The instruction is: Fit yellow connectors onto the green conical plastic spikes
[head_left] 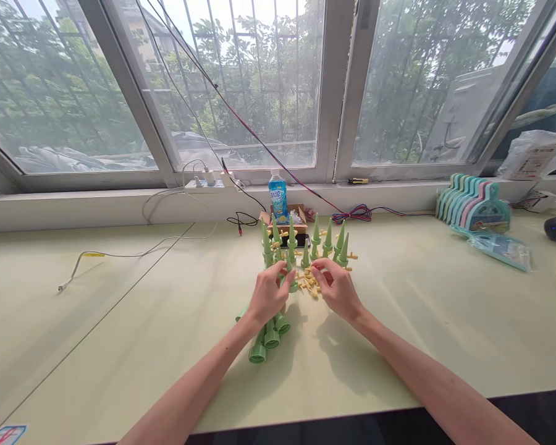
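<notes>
My left hand [272, 287] is closed around a green pointed cone piece [289, 264], held upright with its tip above the fingers. Beside it my right hand [336, 287] is pinched; whatever its fingertips hold is too small to make out. Small yellow plastic pieces [311, 288] lie in a loose pile between the hands. Behind them stand several green cone-topped pieces [327, 240], some with yellow pegs sticking out sideways. Several green hollow tubes [271, 337] lie below my left wrist, their open ends toward me.
A blue-labelled bottle [278, 196] and a small cardboard box [297, 216] stand behind the cones, near a dark phone [301, 240]. Coiled cables [353, 214] lie by the sill. Pastel hangers [475, 204] stand at right, with a bagged one [495, 246] before them. A white cable [134, 254] crosses the left side.
</notes>
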A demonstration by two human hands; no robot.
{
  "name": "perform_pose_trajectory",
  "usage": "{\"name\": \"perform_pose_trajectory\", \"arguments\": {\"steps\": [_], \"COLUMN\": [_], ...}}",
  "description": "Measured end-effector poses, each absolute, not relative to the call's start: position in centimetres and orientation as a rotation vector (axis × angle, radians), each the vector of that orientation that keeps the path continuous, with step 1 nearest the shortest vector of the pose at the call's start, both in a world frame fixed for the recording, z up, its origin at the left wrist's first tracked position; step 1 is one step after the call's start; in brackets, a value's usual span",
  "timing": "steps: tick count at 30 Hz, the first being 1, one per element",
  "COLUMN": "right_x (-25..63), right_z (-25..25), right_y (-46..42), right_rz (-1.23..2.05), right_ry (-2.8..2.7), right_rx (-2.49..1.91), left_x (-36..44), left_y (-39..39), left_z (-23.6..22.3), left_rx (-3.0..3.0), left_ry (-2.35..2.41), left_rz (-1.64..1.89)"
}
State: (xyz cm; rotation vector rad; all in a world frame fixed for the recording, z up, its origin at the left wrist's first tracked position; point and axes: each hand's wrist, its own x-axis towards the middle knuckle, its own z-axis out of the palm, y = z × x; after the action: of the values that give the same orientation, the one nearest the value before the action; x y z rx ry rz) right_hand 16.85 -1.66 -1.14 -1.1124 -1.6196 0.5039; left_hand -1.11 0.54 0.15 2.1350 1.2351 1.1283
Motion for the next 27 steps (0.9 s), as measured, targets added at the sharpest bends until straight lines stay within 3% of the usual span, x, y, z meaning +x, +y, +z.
{"name": "perform_pose_trajectory", "arguments": {"steps": [27], "right_x": [16.86], "right_z": [-1.51], "right_y": [-1.44], "right_rz": [0.491], "right_ry": [-1.694], "right_rx": [-1.078], "left_x": [-0.99], "left_y": [0.66], "left_z": [0.5], "left_rx": [1.855], "left_ry": [1.249], "left_rz": [1.14]}}
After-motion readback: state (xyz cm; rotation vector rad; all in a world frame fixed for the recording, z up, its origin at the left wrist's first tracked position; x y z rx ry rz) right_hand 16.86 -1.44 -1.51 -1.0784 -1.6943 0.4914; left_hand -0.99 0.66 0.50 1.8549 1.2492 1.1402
